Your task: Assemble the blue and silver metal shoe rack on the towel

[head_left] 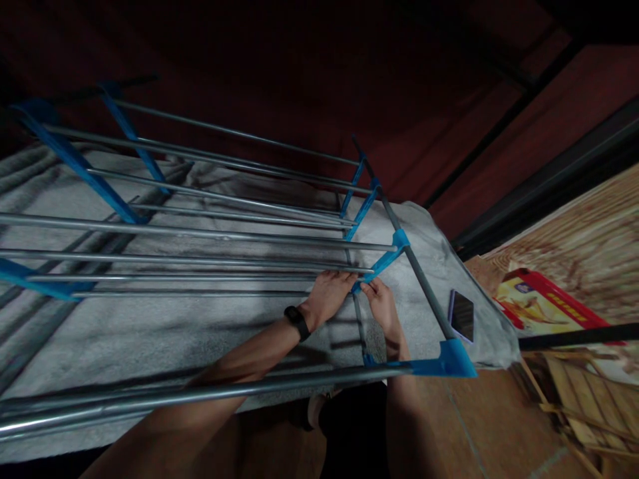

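Both hands meet at the right end of the drying rack [200, 233], whose rails run left to right: the left hand [330, 293] curls over a rail [200, 275], the right hand [382, 303] pinches the blue bracket [379, 265] just right of it

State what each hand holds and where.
Left hand grips a rack rod at its end; right hand pinches the blue connector there.

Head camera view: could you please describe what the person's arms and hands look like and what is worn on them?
Both arms are bare, with no sleeves in view. The left hand has a black band with a dark face, a watch or fitness tracker, at the wrist. The right hand wears nothing visible: no glove, ring or band. The fingers of both are uncovered.
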The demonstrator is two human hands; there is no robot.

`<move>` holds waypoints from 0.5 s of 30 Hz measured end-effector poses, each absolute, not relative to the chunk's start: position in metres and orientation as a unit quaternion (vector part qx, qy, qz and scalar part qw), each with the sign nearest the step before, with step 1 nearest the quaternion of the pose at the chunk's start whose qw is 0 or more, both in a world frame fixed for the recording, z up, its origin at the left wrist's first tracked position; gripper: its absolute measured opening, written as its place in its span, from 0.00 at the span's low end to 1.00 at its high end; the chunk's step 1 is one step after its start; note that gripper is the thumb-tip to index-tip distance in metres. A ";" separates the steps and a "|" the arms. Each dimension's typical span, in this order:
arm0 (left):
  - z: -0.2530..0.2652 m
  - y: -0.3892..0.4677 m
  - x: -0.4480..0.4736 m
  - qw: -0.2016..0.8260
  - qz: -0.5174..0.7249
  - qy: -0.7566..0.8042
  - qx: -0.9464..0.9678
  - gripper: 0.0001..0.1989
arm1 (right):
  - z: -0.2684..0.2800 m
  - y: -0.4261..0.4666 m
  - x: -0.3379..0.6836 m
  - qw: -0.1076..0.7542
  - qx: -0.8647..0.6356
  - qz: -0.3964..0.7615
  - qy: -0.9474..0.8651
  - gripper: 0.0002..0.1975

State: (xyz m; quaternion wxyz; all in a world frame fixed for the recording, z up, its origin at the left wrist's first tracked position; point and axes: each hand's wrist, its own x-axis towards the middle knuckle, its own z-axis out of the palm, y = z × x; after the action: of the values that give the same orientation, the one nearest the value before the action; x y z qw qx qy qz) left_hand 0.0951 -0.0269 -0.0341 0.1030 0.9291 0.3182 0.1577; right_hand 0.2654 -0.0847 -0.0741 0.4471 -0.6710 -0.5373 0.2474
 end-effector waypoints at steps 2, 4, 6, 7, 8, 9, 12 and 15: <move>-0.033 -0.027 0.095 0.107 0.158 0.318 0.929 0.21 | -0.077 -0.084 0.265 0.447 -0.674 0.245 -0.534 0.14; -0.033 -0.027 0.096 0.107 0.163 0.315 0.929 0.22 | -0.078 -0.084 0.264 0.450 -0.671 0.248 -0.535 0.14; -0.034 -0.027 0.096 0.107 0.164 0.312 0.930 0.21 | -0.080 -0.084 0.262 0.455 -0.665 0.254 -0.536 0.14; -0.035 -0.027 0.097 0.107 0.162 0.313 0.930 0.21 | -0.080 -0.084 0.261 0.457 -0.662 0.257 -0.535 0.14; -0.035 -0.027 0.097 0.106 0.160 0.315 0.929 0.21 | -0.080 -0.084 0.260 0.459 -0.662 0.259 -0.533 0.14; -0.036 -0.026 0.097 0.107 0.157 0.318 0.929 0.21 | -0.079 -0.084 0.259 0.462 -0.662 0.260 -0.530 0.14; -0.036 -0.024 0.096 0.113 0.161 0.314 0.929 0.22 | -0.077 -0.086 0.256 0.470 -0.664 0.262 -0.519 0.14; -0.035 -0.023 0.089 0.110 0.180 0.294 0.932 0.21 | -0.072 -0.088 0.255 0.476 -0.662 0.265 -0.515 0.14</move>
State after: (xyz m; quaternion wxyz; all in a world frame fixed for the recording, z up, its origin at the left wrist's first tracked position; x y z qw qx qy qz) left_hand 0.0892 -0.0232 -0.0350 0.1098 0.9323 0.2941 0.1797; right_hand 0.2549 -0.0882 -0.0718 0.4760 -0.6620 -0.5147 0.2650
